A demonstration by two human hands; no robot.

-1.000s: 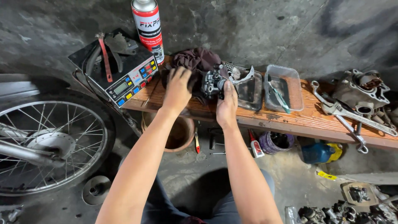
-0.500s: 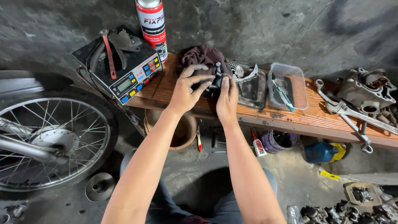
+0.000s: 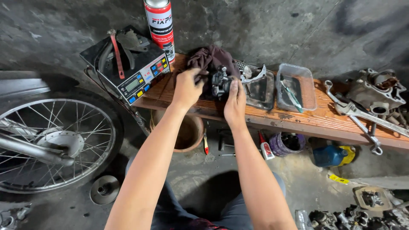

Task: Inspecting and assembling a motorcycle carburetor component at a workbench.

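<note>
A dark maroon rag (image 3: 213, 59) lies bunched on a wooden bench (image 3: 298, 121). My left hand (image 3: 187, 87) grips the rag's near edge. In front of the rag sits a small black metal carburetor (image 3: 221, 83), and my right hand (image 3: 235, 102) holds it from the near side, fingers wrapped on its right flank. Both hands are close together at the bench's left part.
A black box-shaped charger with coloured buttons (image 3: 128, 70) and a red-and-white spray can (image 3: 159, 25) stand at the left. Two clear plastic trays (image 3: 296, 87), wrenches (image 3: 358, 113) and an engine part (image 3: 377, 91) lie to the right. A spoked wheel (image 3: 51, 140) stands at left, a clay pot (image 3: 187, 132) under the bench.
My left hand came off the top of the rag and closed on its near edge, pulling it left. The carburetor is more exposed, with my right hand still on it.
</note>
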